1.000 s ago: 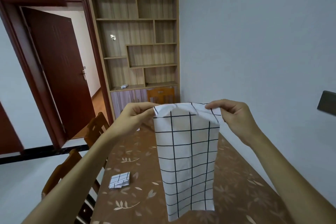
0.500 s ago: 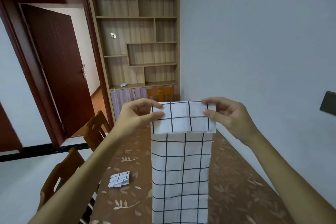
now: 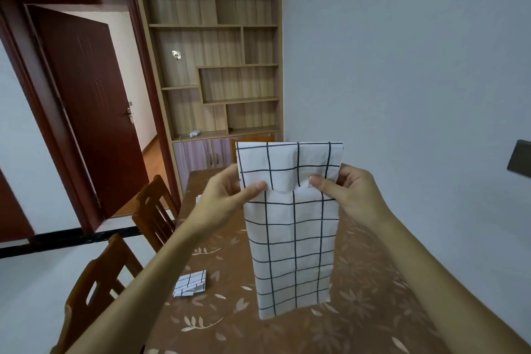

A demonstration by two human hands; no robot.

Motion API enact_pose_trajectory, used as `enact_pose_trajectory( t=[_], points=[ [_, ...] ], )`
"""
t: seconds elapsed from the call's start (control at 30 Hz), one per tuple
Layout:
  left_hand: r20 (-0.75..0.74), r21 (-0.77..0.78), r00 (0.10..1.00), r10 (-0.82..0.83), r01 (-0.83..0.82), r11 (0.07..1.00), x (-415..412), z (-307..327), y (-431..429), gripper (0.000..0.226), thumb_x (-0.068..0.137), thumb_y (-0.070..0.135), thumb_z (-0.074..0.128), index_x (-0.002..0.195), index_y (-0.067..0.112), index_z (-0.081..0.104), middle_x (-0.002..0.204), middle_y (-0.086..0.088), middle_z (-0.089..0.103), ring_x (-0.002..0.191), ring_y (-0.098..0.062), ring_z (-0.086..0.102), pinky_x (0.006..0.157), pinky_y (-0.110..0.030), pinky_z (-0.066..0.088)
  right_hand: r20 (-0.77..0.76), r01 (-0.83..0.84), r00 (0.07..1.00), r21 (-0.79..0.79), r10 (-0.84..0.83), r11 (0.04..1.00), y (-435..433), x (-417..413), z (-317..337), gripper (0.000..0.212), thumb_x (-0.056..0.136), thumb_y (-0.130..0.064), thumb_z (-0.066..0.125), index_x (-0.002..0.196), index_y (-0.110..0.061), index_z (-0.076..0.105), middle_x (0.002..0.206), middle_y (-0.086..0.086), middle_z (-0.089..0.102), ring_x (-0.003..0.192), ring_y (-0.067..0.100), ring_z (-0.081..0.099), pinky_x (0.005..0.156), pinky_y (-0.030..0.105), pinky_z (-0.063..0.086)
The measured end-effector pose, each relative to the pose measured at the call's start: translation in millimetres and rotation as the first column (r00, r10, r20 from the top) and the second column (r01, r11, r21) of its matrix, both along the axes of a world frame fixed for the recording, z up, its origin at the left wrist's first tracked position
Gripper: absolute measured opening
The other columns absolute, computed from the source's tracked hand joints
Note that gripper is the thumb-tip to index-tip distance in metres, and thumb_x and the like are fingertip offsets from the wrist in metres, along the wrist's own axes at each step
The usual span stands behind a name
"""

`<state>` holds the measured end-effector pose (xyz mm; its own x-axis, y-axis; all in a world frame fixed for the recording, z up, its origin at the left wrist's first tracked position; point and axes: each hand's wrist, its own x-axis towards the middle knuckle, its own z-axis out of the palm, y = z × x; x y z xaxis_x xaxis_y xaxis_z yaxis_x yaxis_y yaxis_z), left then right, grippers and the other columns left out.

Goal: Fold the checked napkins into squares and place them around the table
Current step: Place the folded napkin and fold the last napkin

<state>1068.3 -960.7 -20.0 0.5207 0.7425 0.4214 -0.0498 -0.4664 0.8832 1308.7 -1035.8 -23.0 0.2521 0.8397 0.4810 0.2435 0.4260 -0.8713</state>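
A white checked napkin (image 3: 291, 238) with black grid lines hangs in the air above the table (image 3: 230, 319), folded into a long strip with its top part turned down toward me. My left hand (image 3: 227, 198) pinches the strip's left edge under the flap. My right hand (image 3: 347, 194) pinches its right edge at the same height. A folded checked napkin (image 3: 191, 283) lies on the table near the left edge. Another small white piece (image 3: 198, 198) shows further back, mostly hidden behind my left hand.
The table has a brown cloth with a leaf pattern and runs along the grey wall on the right. Two wooden chairs (image 3: 155, 213) (image 3: 97, 293) stand at its left side. A wooden shelf unit (image 3: 218, 66) and an open dark door (image 3: 86, 100) are behind.
Both hands have slid down from the napkin's top corners. The top part has gone from a narrow fold to a taller flap, and the strip's lower end now hangs higher above the table.
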Motion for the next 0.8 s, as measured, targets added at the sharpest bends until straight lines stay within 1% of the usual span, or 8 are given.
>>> enact_pose_trajectory(
  t=[0.1, 0.2, 0.3, 0.43, 0.53, 0.6, 0.73, 0.8],
  points=[
    [-0.012, 0.003, 0.999, 0.041, -0.041, 0.999, 1, -8, 2, 0.033, 0.092, 0.023, 0.061, 0.121, 0.008, 0.065, 0.113, -0.003, 0.076, 0.104, -0.022, 0.073, 0.083, -0.032, 0.062, 0.019, -0.049, 0.999, -0.004, 0.049, 0.999, -4, -2, 3, 0.003, 0.088, -0.011, 0.073, 0.085, -0.010, 0.073, 0.070, -0.012, 0.074, 0.068, -0.002, 0.068, 0.068, 0.010, 0.051],
    [0.001, 0.003, 0.998, 0.058, -0.058, 0.998, -1, -6, 7, 0.023, 0.096, 0.019, 0.058, 0.114, 0.009, 0.068, 0.106, -0.004, 0.078, 0.098, -0.021, 0.075, 0.075, -0.028, 0.061, 0.054, -0.125, 0.990, -0.049, 0.127, 0.991, -9, 3, 3, 0.009, 0.090, -0.012, 0.070, 0.097, -0.018, 0.073, 0.082, -0.013, 0.077, 0.077, -0.001, 0.072, 0.070, 0.010, 0.051],
    [0.004, 0.008, 0.999, 0.039, -0.039, 0.999, -4, -2, 8, 0.023, 0.098, 0.016, 0.057, 0.117, 0.008, 0.068, 0.108, -0.006, 0.077, 0.099, -0.022, 0.074, 0.075, -0.026, 0.060, 0.145, -0.083, 0.985, -0.083, 0.095, 0.993, -10, 7, 2, 0.006, 0.089, -0.017, 0.072, 0.090, -0.021, 0.076, 0.077, -0.011, 0.075, 0.070, 0.003, 0.068, 0.068, 0.013, 0.049],
    [-0.038, 0.029, 0.999, -0.010, 0.011, 1.000, -10, 1, 9, 0.027, 0.096, 0.016, 0.057, 0.122, 0.009, 0.064, 0.113, -0.006, 0.076, 0.102, -0.022, 0.074, 0.077, -0.032, 0.062, 0.143, -0.077, 0.986, -0.058, 0.084, 0.995, -11, 12, 4, 0.017, 0.090, -0.008, 0.070, 0.100, -0.021, 0.077, 0.096, -0.010, 0.079, 0.092, 0.004, 0.074, 0.079, 0.013, 0.054],
    [-0.077, 0.058, 0.997, -0.011, 0.016, 0.998, -14, 5, 9, 0.025, 0.091, 0.012, 0.063, 0.116, 0.012, 0.067, 0.108, -0.004, 0.078, 0.095, -0.023, 0.076, 0.068, -0.031, 0.063, 0.175, -0.069, 0.982, -0.034, 0.074, 0.997, -11, 15, 7, 0.025, 0.090, -0.003, 0.069, 0.101, -0.024, 0.076, 0.092, -0.013, 0.079, 0.089, 0.002, 0.072, 0.081, 0.014, 0.053],
    [-0.078, 0.090, 0.997, 0.015, -0.008, 0.996, -16, 6, 9, 0.023, 0.089, 0.006, 0.066, 0.109, 0.015, 0.071, 0.103, 0.001, 0.079, 0.093, -0.020, 0.076, 0.068, -0.028, 0.062, 0.221, -0.060, 0.973, -0.017, 0.063, 0.998, -12, 16, 9, 0.032, 0.089, 0.005, 0.067, 0.098, -0.024, 0.076, 0.088, -0.016, 0.078, 0.086, 0.000, 0.071, 0.079, 0.015, 0.053],
    [-0.039, 0.122, 0.999, 0.036, -0.031, 0.992, -22, 5, 15, 0.016, 0.091, 0.005, 0.064, 0.100, 0.008, 0.076, 0.102, -0.007, 0.078, 0.097, -0.022, 0.074, 0.078, -0.027, 0.060, 0.231, -0.069, 0.970, -0.023, 0.072, 0.997, -12, 19, 9, 0.048, 0.093, 0.011, 0.057, 0.079, -0.028, 0.081, 0.090, -0.009, 0.079, 0.087, 0.007, 0.072, 0.075, 0.019, 0.057],
    [-0.034, 0.092, 0.998, 0.050, -0.047, 0.995, -23, 7, 14, 0.021, 0.095, -0.001, 0.058, 0.096, 0.008, 0.077, 0.100, -0.008, 0.077, 0.091, -0.018, 0.073, 0.072, -0.021, 0.057, 0.233, -0.084, 0.968, -0.030, 0.089, 0.996, -11, 19, 9, 0.053, 0.093, 0.011, 0.055, 0.075, -0.031, 0.081, 0.092, -0.006, 0.079, 0.090, 0.011, 0.073, 0.077, 0.022, 0.058]
  ],
)
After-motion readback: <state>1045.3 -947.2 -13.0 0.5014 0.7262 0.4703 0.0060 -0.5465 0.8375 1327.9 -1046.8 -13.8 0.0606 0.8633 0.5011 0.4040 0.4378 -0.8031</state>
